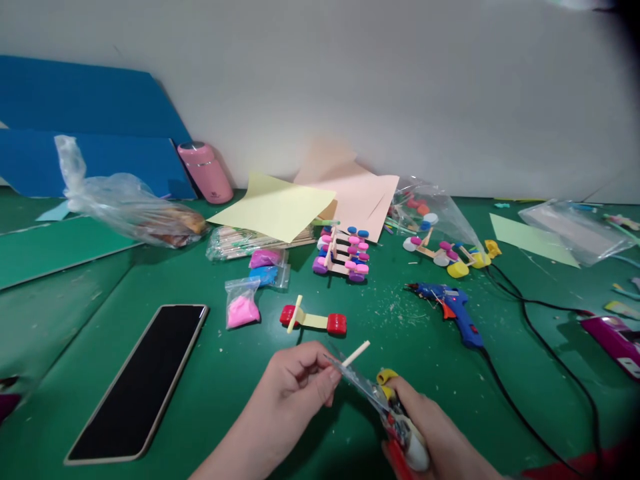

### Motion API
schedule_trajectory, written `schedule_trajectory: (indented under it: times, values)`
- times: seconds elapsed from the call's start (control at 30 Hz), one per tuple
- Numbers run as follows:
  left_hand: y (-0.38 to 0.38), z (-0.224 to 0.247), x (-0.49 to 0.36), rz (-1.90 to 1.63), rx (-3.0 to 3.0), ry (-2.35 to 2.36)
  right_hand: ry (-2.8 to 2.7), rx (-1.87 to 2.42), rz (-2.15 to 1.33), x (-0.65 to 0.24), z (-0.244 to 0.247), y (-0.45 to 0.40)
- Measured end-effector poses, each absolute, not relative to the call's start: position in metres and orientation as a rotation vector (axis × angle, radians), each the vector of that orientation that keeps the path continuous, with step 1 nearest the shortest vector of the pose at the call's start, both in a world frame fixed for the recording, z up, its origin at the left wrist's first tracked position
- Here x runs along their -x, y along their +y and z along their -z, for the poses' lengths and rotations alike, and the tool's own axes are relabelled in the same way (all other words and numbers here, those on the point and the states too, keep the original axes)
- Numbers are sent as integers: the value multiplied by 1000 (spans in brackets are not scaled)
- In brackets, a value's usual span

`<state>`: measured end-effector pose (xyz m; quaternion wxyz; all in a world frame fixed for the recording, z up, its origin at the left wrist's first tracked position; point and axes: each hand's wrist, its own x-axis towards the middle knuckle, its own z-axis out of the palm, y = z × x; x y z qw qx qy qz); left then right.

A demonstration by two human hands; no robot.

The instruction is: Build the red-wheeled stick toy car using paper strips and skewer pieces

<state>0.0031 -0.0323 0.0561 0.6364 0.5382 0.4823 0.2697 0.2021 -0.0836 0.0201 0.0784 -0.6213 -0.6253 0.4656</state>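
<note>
Between its thumb and fingers, my left hand pinches a thin pale stick that points up to the right. My right hand is closed round scissors with yellow and red handle parts. The blades reach to the stick, close to my left fingertips; whether they touch it I cannot tell. Just beyond my left hand lies a small pale wooden piece with red blocks at both ends and a short stick across its left part. Several similar pieces with pink, purple and blue blocks stand behind it.
A black phone lies at left, small bags of clay nearer the middle. At right are a blue glue gun with a black cord and a magenta object. Paper sheets, a pink bottle and plastic bags line the back.
</note>
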Motion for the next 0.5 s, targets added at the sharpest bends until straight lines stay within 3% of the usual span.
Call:
schedule_trajectory:
  times: [0.2,0.5]
  values:
    - [-43,-51,-10,-804,-1480,1311,-1896,1810,-1328,-201,-25,-88]
    - [-43,-45,3,-687,-1096,1004,-1898,1765,-1385,-200,-32,-87]
